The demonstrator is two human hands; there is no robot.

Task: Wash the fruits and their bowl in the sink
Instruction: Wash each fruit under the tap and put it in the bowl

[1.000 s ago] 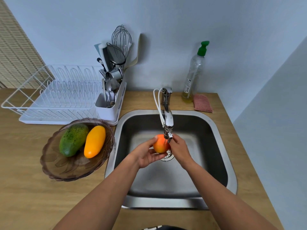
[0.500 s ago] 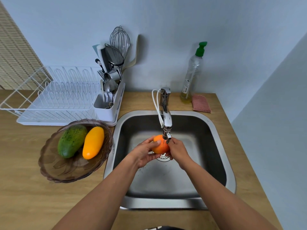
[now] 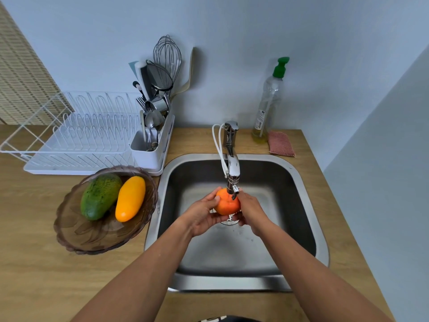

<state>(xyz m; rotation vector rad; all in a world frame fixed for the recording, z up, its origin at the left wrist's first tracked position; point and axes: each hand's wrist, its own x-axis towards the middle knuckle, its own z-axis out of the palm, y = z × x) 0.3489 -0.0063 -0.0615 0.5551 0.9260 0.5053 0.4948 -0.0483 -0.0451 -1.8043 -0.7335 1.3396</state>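
An orange-red round fruit (image 3: 226, 202) is held under the spout of the chrome tap (image 3: 232, 168), over the drain of the steel sink (image 3: 308, 196). My left hand (image 3: 202, 216) cups it from the left and below. My right hand (image 3: 251, 211) curls around its right side. A brown glass bowl (image 3: 92, 235) stands on the counter left of the sink. In it lie a green fruit (image 3: 99, 196) and a yellow fruit (image 3: 130, 198).
A white dish rack (image 3: 76, 135) with a utensil holder (image 3: 153, 140) stands behind the bowl. A soap bottle (image 3: 267, 105) and a pink sponge (image 3: 281, 144) sit at the back right. A wall closes the right side.
The fruit has been turned between my hands under the tap; both hands stay around it in almost the same place.
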